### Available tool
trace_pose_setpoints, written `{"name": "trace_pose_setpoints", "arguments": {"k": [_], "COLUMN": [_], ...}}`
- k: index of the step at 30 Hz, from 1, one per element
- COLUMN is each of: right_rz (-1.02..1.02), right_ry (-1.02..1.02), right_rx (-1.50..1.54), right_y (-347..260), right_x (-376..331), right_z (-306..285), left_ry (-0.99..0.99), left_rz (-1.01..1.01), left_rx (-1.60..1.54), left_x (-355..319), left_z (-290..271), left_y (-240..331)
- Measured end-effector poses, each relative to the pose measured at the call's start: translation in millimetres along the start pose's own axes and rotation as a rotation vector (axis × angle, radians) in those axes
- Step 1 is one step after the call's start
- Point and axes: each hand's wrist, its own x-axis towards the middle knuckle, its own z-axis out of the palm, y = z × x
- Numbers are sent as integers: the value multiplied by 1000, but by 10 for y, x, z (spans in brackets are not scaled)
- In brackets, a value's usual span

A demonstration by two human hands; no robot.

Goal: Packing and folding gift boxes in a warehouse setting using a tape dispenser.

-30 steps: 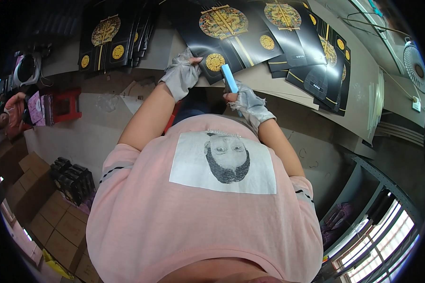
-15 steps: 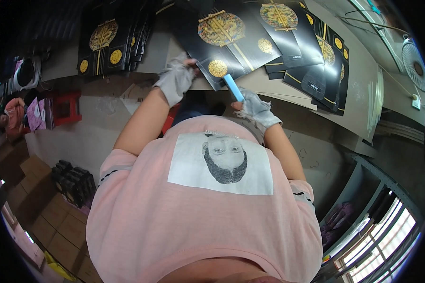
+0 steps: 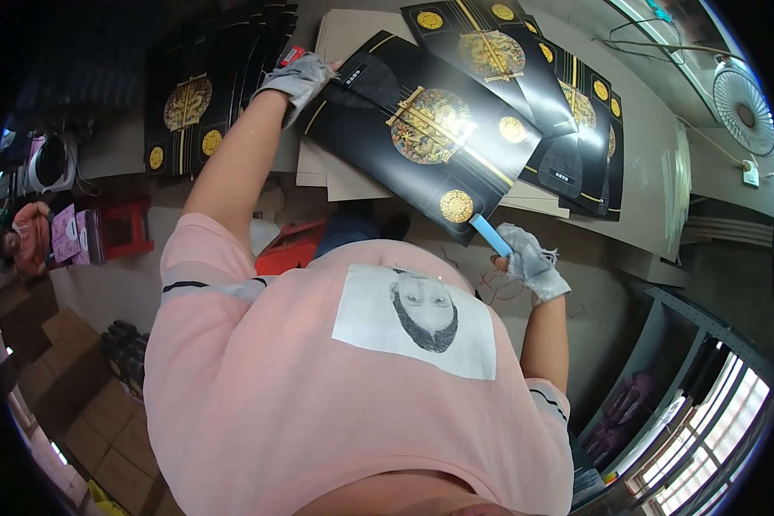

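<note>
A large black printed sheet [image 3: 370, 107] with gold medallions lies slanted, its near corner jutting past the table edge. My left hand [image 3: 299, 84], in a worn grey fingerless glove, is at the sheet's far-left end, with its bare fingertips closed at the edge; the thumb is hidden. A small red-and-white piece [image 3: 292, 56] shows beside those fingers; whether I hold it is unclear. In my right hand [image 3: 531, 265], gloved the same way, is a flat light-blue stick [image 3: 492, 236]. Its tip meets the sheet's near corner.
Plain grey-beige boards [image 3: 314, 163] lie under the sheet. More black printed sheets [image 3: 576, 155] overlap at the right, and others [image 3: 185, 129] stand at the left. A white fan [image 3: 742, 107] is at far right. A person [image 3: 30, 236] is near a red stool [image 3: 127, 232] at far left.
My left hand has moved up and left to the sheet's far end. My right hand has moved right and nearer with the blue stick. The sheet's near corner has swung right and toward me.
</note>
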Motion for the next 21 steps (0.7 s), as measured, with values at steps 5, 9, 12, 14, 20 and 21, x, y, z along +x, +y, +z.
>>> {"name": "trace_pose_setpoints", "arguments": {"k": [5,9,12,14,20,21], "right_rz": [-224,-126,-126,230,269,279], "right_ry": [129,131,213,264,268,231], "right_rx": [-172,-133,-34,283,587,665], "right_y": [6,-6,194,292,415,392], "right_x": [-20,-61,-149,-192,-58,3], "right_z": [-129,-280,-358,-384,-336,-349], "left_ry": [-42,-25,-93,-51,5,55], "left_rz": [41,-56,-40,215,-308,-217], "left_rx": [213,199,206,336,-756,-620], "left_x": [-153,-209,-123,-158,-50,135], "left_z": [-10,169,24,-36,372,535], "left_y": [290,392,340,315,231,-191]}}
